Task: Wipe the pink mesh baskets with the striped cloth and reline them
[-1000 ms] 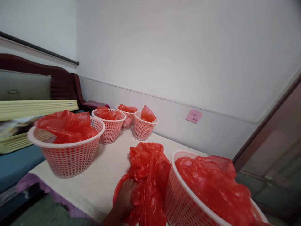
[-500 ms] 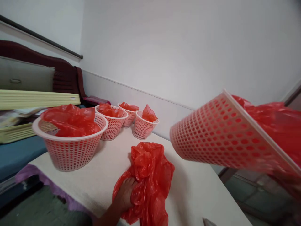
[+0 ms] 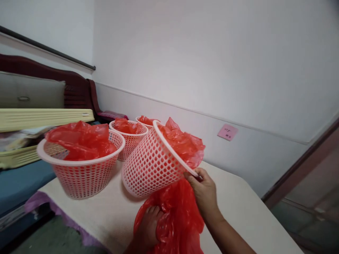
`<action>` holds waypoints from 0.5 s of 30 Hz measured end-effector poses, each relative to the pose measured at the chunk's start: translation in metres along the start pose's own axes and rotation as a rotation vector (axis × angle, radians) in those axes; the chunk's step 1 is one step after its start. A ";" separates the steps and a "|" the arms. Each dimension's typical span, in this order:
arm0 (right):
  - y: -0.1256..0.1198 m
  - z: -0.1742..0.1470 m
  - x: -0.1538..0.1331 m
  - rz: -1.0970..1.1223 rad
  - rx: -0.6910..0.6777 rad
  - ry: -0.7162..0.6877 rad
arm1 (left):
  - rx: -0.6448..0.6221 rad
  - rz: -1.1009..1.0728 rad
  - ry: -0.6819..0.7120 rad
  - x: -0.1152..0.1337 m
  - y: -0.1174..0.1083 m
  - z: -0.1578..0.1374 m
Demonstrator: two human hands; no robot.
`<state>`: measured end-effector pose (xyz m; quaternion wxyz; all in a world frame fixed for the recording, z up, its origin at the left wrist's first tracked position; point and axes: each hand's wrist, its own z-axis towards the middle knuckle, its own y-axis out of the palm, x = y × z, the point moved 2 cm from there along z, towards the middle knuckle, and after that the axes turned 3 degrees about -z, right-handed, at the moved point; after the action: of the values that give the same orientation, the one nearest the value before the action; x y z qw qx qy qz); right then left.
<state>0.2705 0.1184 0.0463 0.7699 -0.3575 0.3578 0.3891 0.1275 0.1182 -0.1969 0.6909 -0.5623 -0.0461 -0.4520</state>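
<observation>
My right hand grips the rim of a pink perforated basket, held tilted in the air with its open side turned to the right. A red plastic bag spills out of it. Below, my left hand presses on a loose crumpled red bag that lies on the white table near its front edge. The tilted basket hangs just above that loose bag and hides its upper part.
A large pink basket with a red bag stands at the left. Behind it are two smaller ones, also holding red bags. A pink note is stuck on the wall. Yellow trays lie at far left.
My right hand lifted the basket from the table's near right, raised it high, then carried it left and down, tilted, over the loose bag. My left hand stayed on that bag.
</observation>
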 end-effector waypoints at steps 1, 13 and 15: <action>0.009 -0.001 0.008 -0.044 -0.015 -0.020 | -0.009 -0.006 -0.013 -0.001 0.001 0.000; 0.075 0.026 0.051 -0.356 -0.031 -0.298 | -0.049 -0.019 -0.047 -0.018 0.016 0.001; 0.082 0.032 0.054 -0.366 -0.030 -0.318 | -0.053 -0.012 -0.049 -0.020 0.018 0.002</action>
<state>0.2330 0.1992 -0.0049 0.8687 -0.3622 0.1557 0.2998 0.1284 0.1303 -0.2211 0.6718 -0.5910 -0.0540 -0.4433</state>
